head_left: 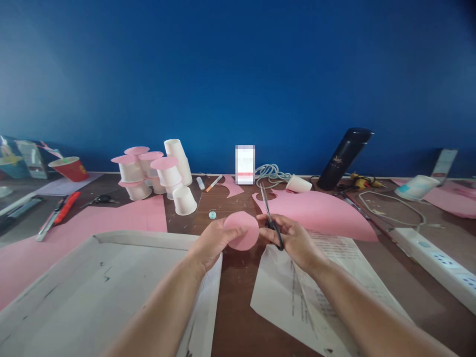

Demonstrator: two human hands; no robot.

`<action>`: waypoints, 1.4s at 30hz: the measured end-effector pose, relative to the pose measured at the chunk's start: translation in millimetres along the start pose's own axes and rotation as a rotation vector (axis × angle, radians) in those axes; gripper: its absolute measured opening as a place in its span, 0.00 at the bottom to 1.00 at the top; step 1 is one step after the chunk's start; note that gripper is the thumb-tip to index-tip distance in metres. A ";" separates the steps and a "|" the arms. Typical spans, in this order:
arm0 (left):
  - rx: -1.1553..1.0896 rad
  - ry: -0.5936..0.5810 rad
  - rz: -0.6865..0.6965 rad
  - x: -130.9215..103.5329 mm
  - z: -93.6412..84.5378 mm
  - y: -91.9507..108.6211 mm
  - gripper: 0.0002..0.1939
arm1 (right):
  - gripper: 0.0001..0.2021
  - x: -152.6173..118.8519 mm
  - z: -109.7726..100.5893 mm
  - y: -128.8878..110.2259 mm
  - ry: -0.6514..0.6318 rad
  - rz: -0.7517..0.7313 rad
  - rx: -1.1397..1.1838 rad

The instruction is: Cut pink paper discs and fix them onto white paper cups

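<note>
A round pink paper disc (pixel 245 240) is pinched in my left hand (pixel 213 243), with the thumb lying across its face. My right hand (pixel 292 240) holds scissors (pixel 277 233) by their black handles, the blades pointing up and away from me. A small gap separates the scissors from the disc. Just beyond my right hand lies a large pink paper sheet (pixel 320 210) with a curved edge and a cut-out notch. To the left, white paper cups (pixel 170 176) stand stacked with pink discs between and on top of them.
A white shallow box (pixel 92 292) fills the front left, and printed papers (pixel 275 282) lie under my right arm. Behind are a phone (pixel 245 166), a coiled cable (pixel 271 172) and a black bottle (pixel 344 158). A box cutter (pixel 59 213) lies left; a power strip (pixel 439 267) sits right.
</note>
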State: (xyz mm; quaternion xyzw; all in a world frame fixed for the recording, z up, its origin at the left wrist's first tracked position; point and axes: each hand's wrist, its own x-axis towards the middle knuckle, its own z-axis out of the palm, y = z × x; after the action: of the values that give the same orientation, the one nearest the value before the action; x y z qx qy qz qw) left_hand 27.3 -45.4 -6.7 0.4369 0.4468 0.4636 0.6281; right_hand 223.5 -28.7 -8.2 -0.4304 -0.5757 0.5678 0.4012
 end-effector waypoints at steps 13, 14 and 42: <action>-0.015 -0.022 0.011 3.8 7.4 -11.2 0.22 | 0.23 -1.5 5.8 0.7 -0.008 0.014 0.066; -0.046 -0.003 0.007 4.3 8.6 -12.3 0.22 | 0.23 -1.6 7.0 1.0 -0.014 0.018 0.065; -0.195 0.299 0.072 5.5 -0.7 -0.4 0.21 | 0.24 -7.9 12.3 -0.3 -0.171 0.049 -0.161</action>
State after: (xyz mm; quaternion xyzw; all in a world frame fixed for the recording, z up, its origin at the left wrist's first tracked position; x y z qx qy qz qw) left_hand 27.7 -40.0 -8.0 0.3159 0.4723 0.5866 0.5771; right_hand 214.3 -40.0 -8.1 -0.4253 -0.6407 0.5641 0.3007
